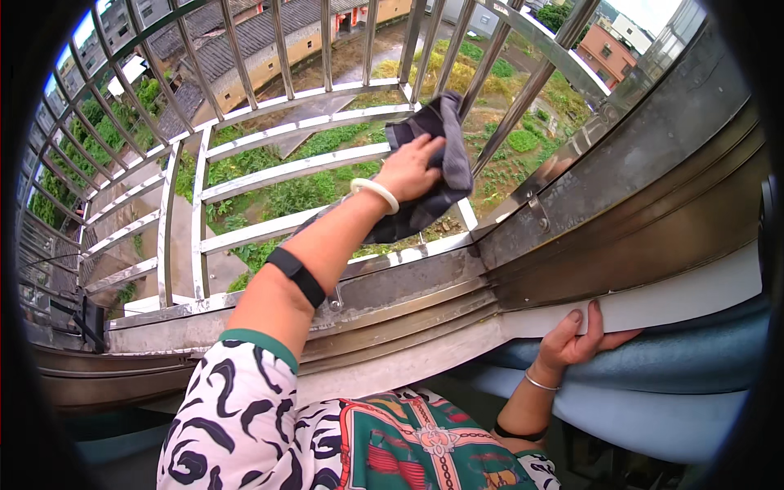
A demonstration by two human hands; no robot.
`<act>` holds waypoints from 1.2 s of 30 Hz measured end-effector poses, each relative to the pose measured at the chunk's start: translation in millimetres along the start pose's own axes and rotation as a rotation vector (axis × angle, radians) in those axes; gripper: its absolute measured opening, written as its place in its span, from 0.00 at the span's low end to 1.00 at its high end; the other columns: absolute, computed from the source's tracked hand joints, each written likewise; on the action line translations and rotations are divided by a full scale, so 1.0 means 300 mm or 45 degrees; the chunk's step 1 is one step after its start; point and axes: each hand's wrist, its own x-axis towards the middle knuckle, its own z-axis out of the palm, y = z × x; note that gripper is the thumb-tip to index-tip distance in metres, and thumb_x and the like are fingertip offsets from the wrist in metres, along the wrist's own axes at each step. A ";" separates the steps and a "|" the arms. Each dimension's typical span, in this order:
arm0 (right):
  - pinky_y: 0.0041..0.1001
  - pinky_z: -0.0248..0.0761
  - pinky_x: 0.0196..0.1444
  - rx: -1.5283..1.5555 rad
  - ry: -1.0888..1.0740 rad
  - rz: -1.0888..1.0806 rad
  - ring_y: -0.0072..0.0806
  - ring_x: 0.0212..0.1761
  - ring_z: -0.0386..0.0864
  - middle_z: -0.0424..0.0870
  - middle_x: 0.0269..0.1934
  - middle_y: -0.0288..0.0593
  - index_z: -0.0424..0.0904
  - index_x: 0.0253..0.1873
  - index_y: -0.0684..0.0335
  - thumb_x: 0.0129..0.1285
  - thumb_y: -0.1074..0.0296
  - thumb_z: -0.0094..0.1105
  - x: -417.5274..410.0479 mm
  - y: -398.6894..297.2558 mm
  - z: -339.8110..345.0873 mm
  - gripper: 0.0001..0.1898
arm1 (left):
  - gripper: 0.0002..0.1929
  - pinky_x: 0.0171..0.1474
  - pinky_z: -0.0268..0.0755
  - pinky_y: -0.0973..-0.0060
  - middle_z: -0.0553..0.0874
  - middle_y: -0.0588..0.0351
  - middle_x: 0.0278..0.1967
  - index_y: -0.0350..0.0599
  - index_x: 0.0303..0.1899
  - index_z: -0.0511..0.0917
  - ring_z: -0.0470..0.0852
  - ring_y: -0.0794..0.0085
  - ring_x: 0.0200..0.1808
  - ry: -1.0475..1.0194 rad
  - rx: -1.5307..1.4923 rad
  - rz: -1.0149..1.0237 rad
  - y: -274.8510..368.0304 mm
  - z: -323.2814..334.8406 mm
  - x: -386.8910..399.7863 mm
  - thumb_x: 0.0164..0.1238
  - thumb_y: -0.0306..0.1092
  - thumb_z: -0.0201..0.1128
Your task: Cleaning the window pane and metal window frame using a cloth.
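Observation:
My left arm reaches out through the window opening, and my left hand [411, 168] holds a dark grey and black cloth [456, 144] against the metal bars. The cloth is bunched under the fingers, with folds hanging over the right side. It covers part of the flat lower bars [300, 171] of a stainless-steel window cage, near an upright corner bar [514, 113]. My right hand [572, 343] rests on the white window reveal [667, 297], fingers apart, beside a blue curtain [692, 364].
Metal window tracks [392, 327] run along the sill in front of my body. At right rises a brown metal window frame [625, 214] with a small bolted bracket [539, 214]. Gaps between the bars look down on a garden plot [318, 190] and tiled roofs [257, 43].

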 end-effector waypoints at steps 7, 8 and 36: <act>0.54 0.57 0.67 -0.090 -0.018 0.026 0.63 0.73 0.49 0.41 0.71 0.70 0.74 0.53 0.68 0.66 0.74 0.50 -0.039 0.016 -0.015 0.12 | 0.20 0.43 0.74 0.63 0.79 0.48 0.43 0.48 0.53 0.74 0.80 0.57 0.45 -0.339 0.571 0.209 -0.070 0.123 -0.135 0.55 0.32 0.58; 0.52 0.59 0.66 -0.142 -0.025 -0.021 0.63 0.72 0.52 0.43 0.71 0.71 0.74 0.52 0.68 0.67 0.72 0.50 -0.014 0.005 -0.014 0.12 | 0.20 0.43 0.74 0.63 0.79 0.48 0.43 0.48 0.53 0.74 0.80 0.57 0.45 -0.339 0.586 0.179 -0.098 0.083 -0.168 0.55 0.32 0.58; 0.57 0.50 0.69 0.100 0.009 0.063 0.64 0.75 0.41 0.38 0.72 0.70 0.74 0.53 0.65 0.67 0.74 0.49 -0.051 0.023 -0.002 0.12 | 0.27 0.59 0.67 0.58 0.74 0.42 0.59 0.46 0.63 0.67 0.73 0.46 0.59 0.533 -0.099 -0.446 -0.163 0.072 0.110 0.62 0.40 0.57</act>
